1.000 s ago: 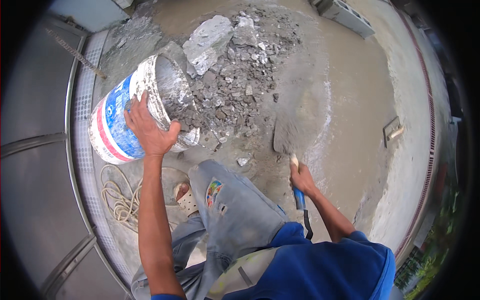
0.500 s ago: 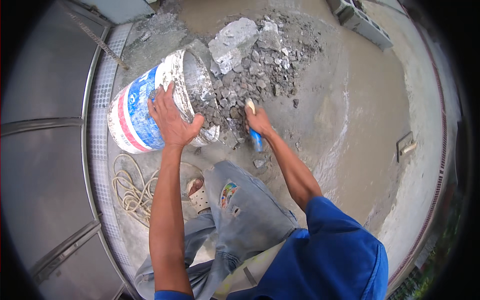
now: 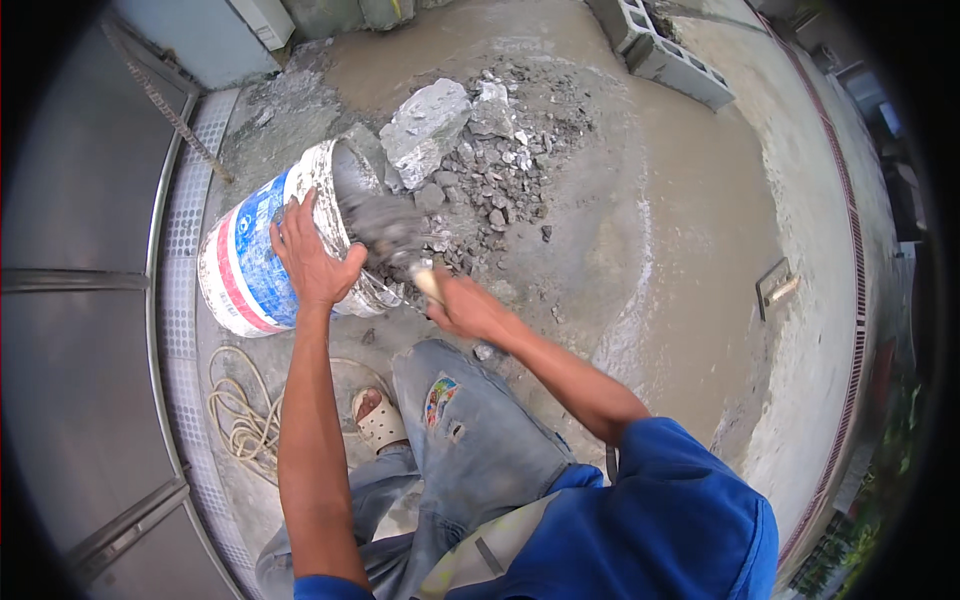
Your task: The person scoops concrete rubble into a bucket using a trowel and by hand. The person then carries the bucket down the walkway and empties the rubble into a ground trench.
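Note:
A white plastic bucket [image 3: 222,280] with blue and red bands lies on its side, its splattered mouth facing the rubble. My left hand [image 3: 313,262] rests on its upper side near the rim, fingers spread and thumb stretched along the edge. In my closed right hand [image 3: 468,304] is a trowel [image 3: 427,284], known by its pale handle; the blade is smeared by motion. Grey rubble blurs at the bucket's mouth beside the tool. Broken rubble [image 3: 497,205] and a large pale concrete chunk [image 3: 425,130] lie just beyond.
Wet grey mortar [image 3: 695,250] covers the floor to the right, with a float [image 3: 776,288] on it. Hollow concrete blocks [image 3: 680,70] stand at the far right. A coiled rope [image 3: 245,420] lies by my sandalled foot [image 3: 380,420]. A metal door [image 3: 80,370] borders the left.
My right hand has swung the trowel toward the bucket's mouth, and rubble there is now in blurred motion. My left hand stays on the bucket. The whole view has shifted slightly.

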{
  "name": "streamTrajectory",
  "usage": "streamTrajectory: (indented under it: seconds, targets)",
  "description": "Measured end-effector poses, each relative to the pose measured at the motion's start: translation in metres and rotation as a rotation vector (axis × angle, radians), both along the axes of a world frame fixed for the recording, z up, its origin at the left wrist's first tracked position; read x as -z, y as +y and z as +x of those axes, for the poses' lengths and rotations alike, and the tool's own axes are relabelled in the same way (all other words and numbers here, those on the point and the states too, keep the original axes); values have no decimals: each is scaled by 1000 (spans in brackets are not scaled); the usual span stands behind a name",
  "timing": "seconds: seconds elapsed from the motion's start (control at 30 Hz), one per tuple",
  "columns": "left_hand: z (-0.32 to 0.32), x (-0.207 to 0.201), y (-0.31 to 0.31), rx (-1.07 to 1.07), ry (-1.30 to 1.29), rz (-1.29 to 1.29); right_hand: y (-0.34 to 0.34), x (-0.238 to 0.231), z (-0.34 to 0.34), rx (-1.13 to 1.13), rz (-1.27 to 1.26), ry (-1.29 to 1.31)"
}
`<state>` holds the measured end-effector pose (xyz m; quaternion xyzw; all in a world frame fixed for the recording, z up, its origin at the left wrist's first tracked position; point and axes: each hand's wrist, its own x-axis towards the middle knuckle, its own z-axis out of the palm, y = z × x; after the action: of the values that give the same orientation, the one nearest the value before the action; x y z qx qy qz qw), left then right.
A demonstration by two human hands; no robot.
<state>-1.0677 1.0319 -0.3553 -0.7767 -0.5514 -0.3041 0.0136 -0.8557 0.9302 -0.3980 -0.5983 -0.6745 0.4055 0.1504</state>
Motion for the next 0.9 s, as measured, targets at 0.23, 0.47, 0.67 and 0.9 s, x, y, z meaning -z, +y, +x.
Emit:
streamTrajectory:
  seconds: [0.23,0.47,0.67,0.9]
  targets:
    - [2,1,3,15,3,48,-15,3,13,78,104,30]
    - [-6,7,12,-4,-32,35,-82,98,115,639,-83,210]
    - [-8,8,10,-5,-100,9,-67,161,161,673,-192,446]
    - [11,4,15,-22,-197,-11,19,131,218,242,121,-635]
